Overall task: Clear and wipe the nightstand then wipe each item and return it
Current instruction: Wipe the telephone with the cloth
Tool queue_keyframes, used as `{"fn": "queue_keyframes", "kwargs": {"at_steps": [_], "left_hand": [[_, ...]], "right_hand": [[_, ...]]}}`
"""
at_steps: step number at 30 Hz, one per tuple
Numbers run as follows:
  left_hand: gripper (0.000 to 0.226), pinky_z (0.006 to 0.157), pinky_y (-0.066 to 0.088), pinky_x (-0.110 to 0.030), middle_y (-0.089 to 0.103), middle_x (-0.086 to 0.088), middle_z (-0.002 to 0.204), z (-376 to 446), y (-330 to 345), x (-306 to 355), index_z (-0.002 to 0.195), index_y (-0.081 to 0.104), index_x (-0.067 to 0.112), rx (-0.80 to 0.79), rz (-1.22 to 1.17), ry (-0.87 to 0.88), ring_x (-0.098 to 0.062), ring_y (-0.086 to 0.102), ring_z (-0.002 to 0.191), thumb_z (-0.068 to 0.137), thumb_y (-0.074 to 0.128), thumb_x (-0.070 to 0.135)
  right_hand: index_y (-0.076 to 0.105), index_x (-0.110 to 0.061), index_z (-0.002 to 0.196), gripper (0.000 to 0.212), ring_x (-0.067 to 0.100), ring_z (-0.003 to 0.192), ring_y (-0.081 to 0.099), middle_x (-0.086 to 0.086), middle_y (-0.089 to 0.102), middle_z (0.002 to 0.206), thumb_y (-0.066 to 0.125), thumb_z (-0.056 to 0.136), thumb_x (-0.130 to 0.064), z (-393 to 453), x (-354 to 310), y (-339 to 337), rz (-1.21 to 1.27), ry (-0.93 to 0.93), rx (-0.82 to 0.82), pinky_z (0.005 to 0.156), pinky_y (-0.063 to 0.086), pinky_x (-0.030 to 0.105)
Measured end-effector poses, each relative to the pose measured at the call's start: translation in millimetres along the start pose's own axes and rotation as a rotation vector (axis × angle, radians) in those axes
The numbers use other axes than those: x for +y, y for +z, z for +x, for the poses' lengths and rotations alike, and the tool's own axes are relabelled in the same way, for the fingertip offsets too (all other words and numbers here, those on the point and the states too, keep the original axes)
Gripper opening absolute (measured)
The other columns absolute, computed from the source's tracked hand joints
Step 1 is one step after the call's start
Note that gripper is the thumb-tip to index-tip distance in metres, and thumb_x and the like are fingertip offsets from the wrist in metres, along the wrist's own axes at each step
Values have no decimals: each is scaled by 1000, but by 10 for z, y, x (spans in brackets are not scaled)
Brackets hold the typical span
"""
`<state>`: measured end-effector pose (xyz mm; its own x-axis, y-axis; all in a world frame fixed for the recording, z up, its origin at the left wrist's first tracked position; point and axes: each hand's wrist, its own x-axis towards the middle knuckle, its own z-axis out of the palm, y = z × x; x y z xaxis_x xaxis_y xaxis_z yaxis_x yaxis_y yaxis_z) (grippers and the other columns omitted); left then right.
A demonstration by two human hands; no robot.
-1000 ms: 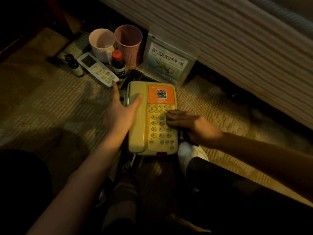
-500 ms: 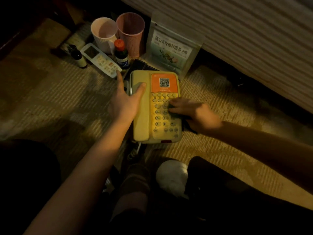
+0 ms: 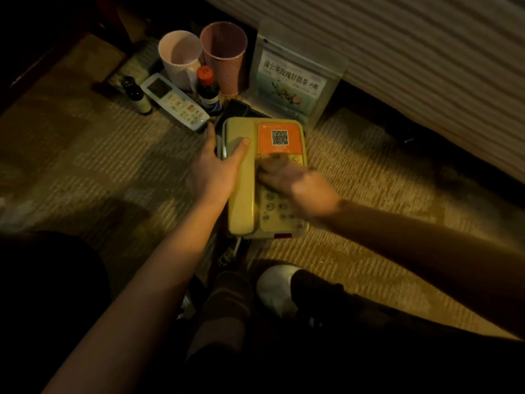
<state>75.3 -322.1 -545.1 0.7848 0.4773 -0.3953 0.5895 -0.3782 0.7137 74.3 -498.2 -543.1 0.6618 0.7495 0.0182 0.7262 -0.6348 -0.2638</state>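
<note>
Telephone [image 3: 264, 177] is found lying flat on the carpeted floor [image 3: 85, 166], just in front of a cluster of cleared items and beside the bed [image 3: 397, 52]. It is steadied by the left hand [image 3: 213, 174], whose fingers are spread: the thumb is laid on the handset [image 3: 241, 189] and the forefinger is extended along the unit's left edge. The right hand [image 3: 295, 180] is placed over the upper keypad and is blurred; whether a cloth is pinched in its fingers cannot be told.

Risks are judged as follows. The handset could be knocked from its cradle if the wiping stroke is carried leftward while thumb pressure is relaxed. Keys could be depressed by firm rubbing. The orange-capped bottle [image 3: 208, 92] and the remote control [image 3: 176, 100], standing just beyond the left forefinger, could be toppled or shoved should the unit be pushed forward. The cord trailing at the near edge could be snagged by the knees.
</note>
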Motion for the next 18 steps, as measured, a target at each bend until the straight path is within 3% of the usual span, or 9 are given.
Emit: {"fn": "queue_keyframes", "kwargs": {"at_steps": [3, 5, 7, 10, 12, 15, 18], "left_hand": [[78, 106, 32, -46, 44, -1, 146, -24, -2, -7, 147, 18, 43, -1, 12, 10, -28, 43, 130, 81, 49, 70], [78, 107, 33, -48, 45, -1, 145, -31, -6, -10, 148, 17, 43, -17, -8, 17, -28, 44, 130, 81, 49, 70], [79, 107, 34, -49, 45, -1, 145, -25, -16, -15, 147, 17, 43, -25, -32, 16, -27, 44, 130, 81, 50, 70], [79, 107, 34, -49, 44, 0, 146, -11, -22, -16, 147, 18, 44, -27, -53, 10, -26, 44, 130, 80, 51, 70], [79, 107, 32, -45, 43, 0, 146, -25, -19, -7, 147, 18, 43, -15, -48, 8, -26, 43, 131, 81, 52, 69], [77, 105, 31, -43, 43, 0, 146, -43, -20, 1, 147, 19, 43, -9, -23, 22, -26, 42, 132, 82, 51, 68], [78, 104, 32, -45, 45, 0, 145, -37, -13, -18, 147, 18, 44, -3, -5, 23, -27, 44, 130, 81, 49, 70]], "right_hand": [[65, -3, 115, 35, 33, 118, 56, 18, 61, 125, 52, 82, -3, -336, -168, 108, -46, -255, -14, 97, 47, 44], [64, -3, 116, 37, 33, 118, 57, 18, 60, 126, 58, 79, -4, -309, -50, 4, -107, -338, -70, 94, 50, 44], [60, -3, 120, 46, 35, 118, 55, 20, 57, 128, 67, 74, -5, -104, 119, -124, -131, -240, -50, 95, 47, 46], [44, -11, 138, 54, 28, 133, 39, 11, 42, 146, 60, 87, -10, 263, 205, -224, -99, 146, -65, 108, 35, 44], [40, -14, 141, 54, 25, 137, 33, 8, 37, 149, 56, 89, -12, 277, 150, -173, -92, 170, -86, 111, 32, 45], [54, -4, 127, 46, 34, 125, 50, 19, 53, 134, 59, 81, -6, -105, 57, -12, -100, -105, -32, 102, 40, 47], [55, -4, 119, 31, 31, 119, 56, 17, 60, 127, 52, 89, -9, -562, -71, 160, -115, -334, -78, 88, 54, 44]]}}
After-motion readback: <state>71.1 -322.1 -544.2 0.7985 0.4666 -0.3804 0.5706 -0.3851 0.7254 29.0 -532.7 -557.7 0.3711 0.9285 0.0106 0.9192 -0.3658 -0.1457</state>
